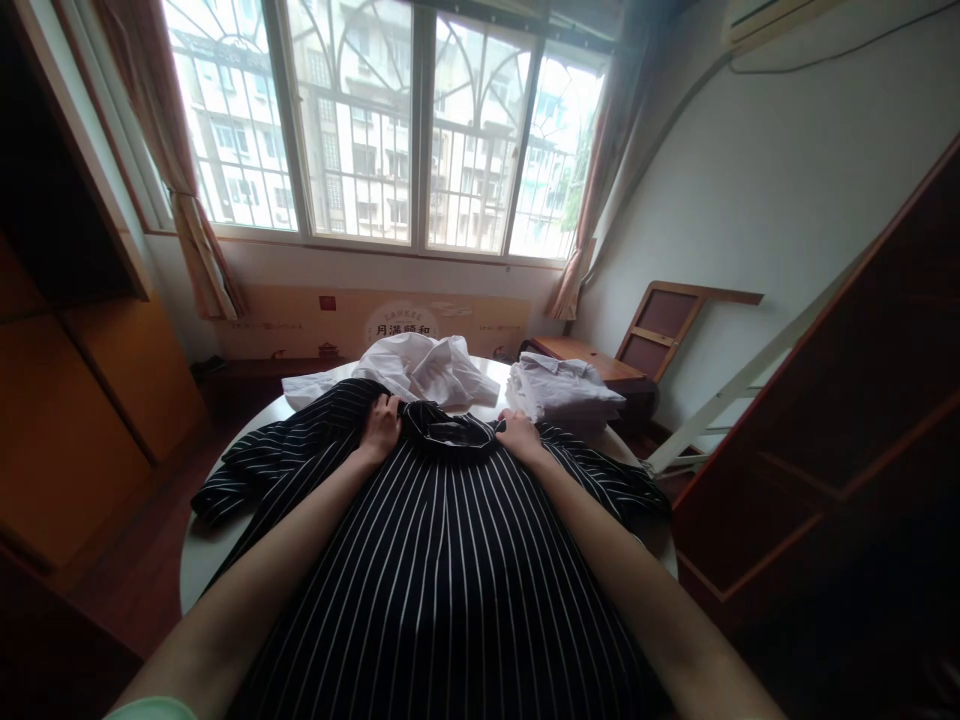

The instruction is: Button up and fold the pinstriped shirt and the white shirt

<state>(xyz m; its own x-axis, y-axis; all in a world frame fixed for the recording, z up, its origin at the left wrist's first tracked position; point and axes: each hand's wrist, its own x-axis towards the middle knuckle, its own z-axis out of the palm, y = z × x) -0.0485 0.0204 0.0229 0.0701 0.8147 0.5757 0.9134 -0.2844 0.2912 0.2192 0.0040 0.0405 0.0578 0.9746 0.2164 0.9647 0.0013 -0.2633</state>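
A black shirt with white stripes (450,560) lies spread over a round white table (196,560), its collar at the far side and its body running toward me. Its sleeves reach out to the left and right. My left hand (381,430) grips the shoulder cloth just left of the collar, fingers curled. On the other side of the collar, my right hand (517,436) pinches the right shoulder. Both hands are closed on the cloth; the fingertips are partly hidden.
Behind the shirt lies a crumpled white cloth (420,368). A stack of folded white clothes (564,388) sits at the back right of the table. A wooden chair (660,320) and a white ladder (742,385) stand to the right. Windows (360,140) line the far wall.
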